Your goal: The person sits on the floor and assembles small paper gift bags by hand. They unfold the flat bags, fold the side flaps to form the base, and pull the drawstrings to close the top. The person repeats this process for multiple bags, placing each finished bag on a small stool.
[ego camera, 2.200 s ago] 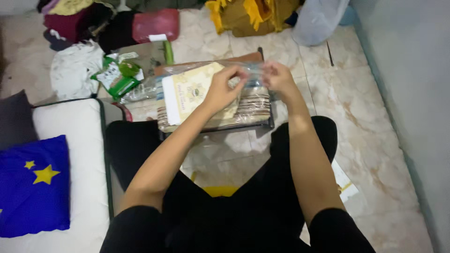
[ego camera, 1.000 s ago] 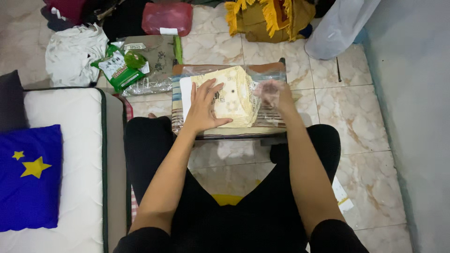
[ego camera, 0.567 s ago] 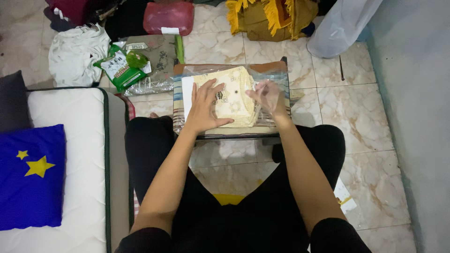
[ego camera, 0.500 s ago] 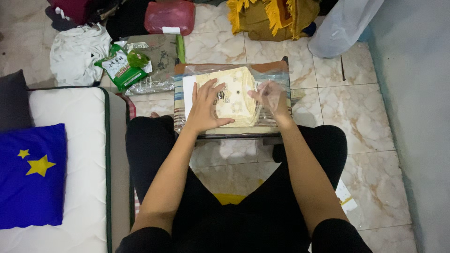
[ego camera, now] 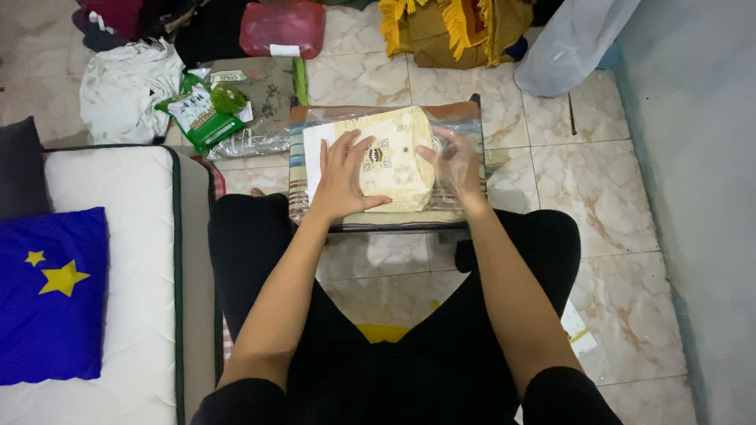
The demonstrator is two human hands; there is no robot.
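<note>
Cream-yellow folded cloth (ego camera: 394, 161), woven-looking, with a small dark printed emblem near its middle, lying flat inside a clear plastic bag (ego camera: 465, 134) on a low table (ego camera: 378, 224) in front of crossed legs in black. White sheet or card (ego camera: 315, 153) showing at the cloth's left side, toward the table's left edge. Striped fabric visible under the plastic along the table's left and near edges.

Left hand (ego camera: 344, 175) pressed flat on the cloth's left half, fingers (ego camera: 358, 145) spread apart and pointing toward the table's far edge, clamped on nothing. Right hand (ego camera: 455, 164) resting at the cloth's right end, seen through a film of the plastic, fingers slightly apart and curled over the plastic; whether pinching it could not be told.

Beyond the table's far left corner, on the marble-tiled floor (ego camera: 598, 181): a green packet (ego camera: 198, 118) on a flat clear-wrapped bundle (ego camera: 260, 106), a crumpled white garment (ego camera: 126, 79) further left. Past the far edge, a red plastic-wrapped parcel (ego camera: 282, 27) and a mustard-yellow fringed cloth (ego camera: 453, 27). At the far right, a pale translucent bag (ego camera: 571, 43) against the blue-grey wall (ego camera: 701, 157). Left of the legs, a white mattress (ego camera: 110, 260) carrying a blue cushion with yellow stars (ego camera: 49, 295). Nothing between the hands and the cloth except the plastic film itself.
</note>
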